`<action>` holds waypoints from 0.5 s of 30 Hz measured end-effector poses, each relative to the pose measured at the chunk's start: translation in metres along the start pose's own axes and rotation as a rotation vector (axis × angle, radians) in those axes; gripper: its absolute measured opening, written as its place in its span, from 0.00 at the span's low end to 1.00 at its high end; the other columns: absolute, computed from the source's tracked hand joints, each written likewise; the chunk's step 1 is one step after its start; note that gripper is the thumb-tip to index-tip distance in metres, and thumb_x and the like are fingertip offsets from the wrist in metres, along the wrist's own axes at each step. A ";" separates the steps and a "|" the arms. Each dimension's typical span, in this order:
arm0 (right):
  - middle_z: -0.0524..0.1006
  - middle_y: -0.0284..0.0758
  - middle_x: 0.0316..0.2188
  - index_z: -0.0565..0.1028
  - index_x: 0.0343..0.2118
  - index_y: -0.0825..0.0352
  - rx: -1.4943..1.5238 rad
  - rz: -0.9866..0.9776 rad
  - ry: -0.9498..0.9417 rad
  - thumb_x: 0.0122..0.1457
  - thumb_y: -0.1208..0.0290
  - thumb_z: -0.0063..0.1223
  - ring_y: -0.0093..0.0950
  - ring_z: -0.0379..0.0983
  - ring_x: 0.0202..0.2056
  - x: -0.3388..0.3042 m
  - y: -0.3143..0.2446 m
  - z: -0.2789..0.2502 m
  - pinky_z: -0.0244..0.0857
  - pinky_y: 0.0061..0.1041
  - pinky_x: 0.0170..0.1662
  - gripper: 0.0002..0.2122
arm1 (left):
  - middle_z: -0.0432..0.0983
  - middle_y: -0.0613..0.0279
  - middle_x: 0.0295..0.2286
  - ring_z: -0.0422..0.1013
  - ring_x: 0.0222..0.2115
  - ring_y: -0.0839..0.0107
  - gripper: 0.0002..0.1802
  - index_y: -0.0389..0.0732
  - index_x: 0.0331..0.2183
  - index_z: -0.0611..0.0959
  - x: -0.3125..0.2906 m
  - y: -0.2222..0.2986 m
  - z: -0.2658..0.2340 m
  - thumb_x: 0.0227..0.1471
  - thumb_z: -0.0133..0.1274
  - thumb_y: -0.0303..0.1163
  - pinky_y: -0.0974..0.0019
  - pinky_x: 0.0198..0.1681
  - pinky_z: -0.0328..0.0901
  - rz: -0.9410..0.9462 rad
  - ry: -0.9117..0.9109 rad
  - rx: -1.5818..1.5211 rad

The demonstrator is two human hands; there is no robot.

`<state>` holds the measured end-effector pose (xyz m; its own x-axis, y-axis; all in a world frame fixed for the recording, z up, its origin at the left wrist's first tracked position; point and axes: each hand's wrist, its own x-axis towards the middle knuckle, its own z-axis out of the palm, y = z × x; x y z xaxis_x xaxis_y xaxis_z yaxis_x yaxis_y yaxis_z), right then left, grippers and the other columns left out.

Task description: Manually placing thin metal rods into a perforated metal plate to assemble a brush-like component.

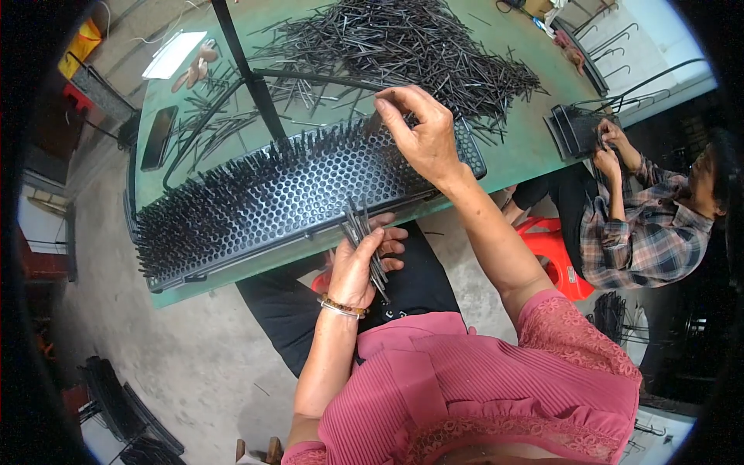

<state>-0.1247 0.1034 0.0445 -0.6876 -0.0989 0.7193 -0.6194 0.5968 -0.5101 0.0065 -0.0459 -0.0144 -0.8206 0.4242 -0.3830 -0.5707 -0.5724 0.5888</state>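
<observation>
The left grip (355, 271) is clasping sticks (357, 225); the curled right grip (426, 139), I can't tell. Others are crowding the left of the tray (310, 182), middle holes sitting bare.

A white sheet (177, 53) lies at the far left corner of the green tabletop (523, 155), a dark slab (160, 137) near its left edge; a plaid-shirted co-worker (655, 248) sits on a red stool (572, 286) off the near right corner.

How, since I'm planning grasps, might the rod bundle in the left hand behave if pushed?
The rod bundle is probably stiff, as its pieces look thin but straight. It may splay apart, since its ends fan out and no tie shows.
</observation>
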 end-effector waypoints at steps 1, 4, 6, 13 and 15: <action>0.76 0.35 0.26 0.76 0.31 0.71 0.000 -0.001 0.000 0.53 0.76 0.54 0.22 0.72 0.26 0.001 -0.001 -0.001 0.66 0.20 0.30 0.05 | 0.75 0.53 0.35 0.71 0.30 0.73 0.17 0.34 0.47 0.70 0.000 0.000 0.000 0.57 0.44 0.32 0.71 0.28 0.70 -0.002 0.005 0.003; 0.75 0.37 0.24 0.75 0.29 0.71 0.011 0.056 0.015 0.52 0.75 0.55 0.30 0.73 0.25 0.003 -0.002 -0.005 0.66 0.25 0.29 0.05 | 0.75 0.53 0.35 0.71 0.30 0.73 0.17 0.34 0.46 0.70 0.000 0.000 -0.001 0.57 0.44 0.32 0.71 0.28 0.70 0.002 0.003 -0.004; 0.75 0.37 0.24 0.75 0.29 0.70 0.005 0.021 0.013 0.51 0.75 0.55 0.31 0.73 0.26 0.003 -0.001 -0.004 0.66 0.26 0.29 0.05 | 0.75 0.53 0.35 0.71 0.30 0.73 0.17 0.33 0.46 0.70 0.000 -0.001 -0.001 0.57 0.44 0.31 0.71 0.28 0.70 -0.001 0.004 -0.003; 0.76 0.37 0.26 0.75 0.29 0.70 -0.057 -0.177 -0.078 0.49 0.77 0.57 0.31 0.73 0.28 -0.001 -0.007 0.003 0.66 0.25 0.31 0.05 | 0.75 0.53 0.35 0.71 0.30 0.74 0.17 0.33 0.46 0.70 -0.001 0.001 0.001 0.56 0.43 0.31 0.72 0.28 0.70 -0.010 0.026 0.004; 0.76 0.36 0.26 0.75 0.29 0.69 -0.051 -0.204 -0.077 0.48 0.77 0.57 0.32 0.72 0.28 -0.003 -0.008 0.006 0.65 0.26 0.33 0.05 | 0.75 0.53 0.35 0.71 0.30 0.74 0.17 0.33 0.46 0.70 -0.001 0.001 0.001 0.56 0.44 0.32 0.72 0.28 0.70 -0.009 0.023 0.001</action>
<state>-0.1200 0.0940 0.0431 -0.5783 -0.2811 0.7658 -0.7298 0.5978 -0.3316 0.0065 -0.0458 -0.0128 -0.8159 0.4130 -0.4047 -0.5781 -0.5677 0.5861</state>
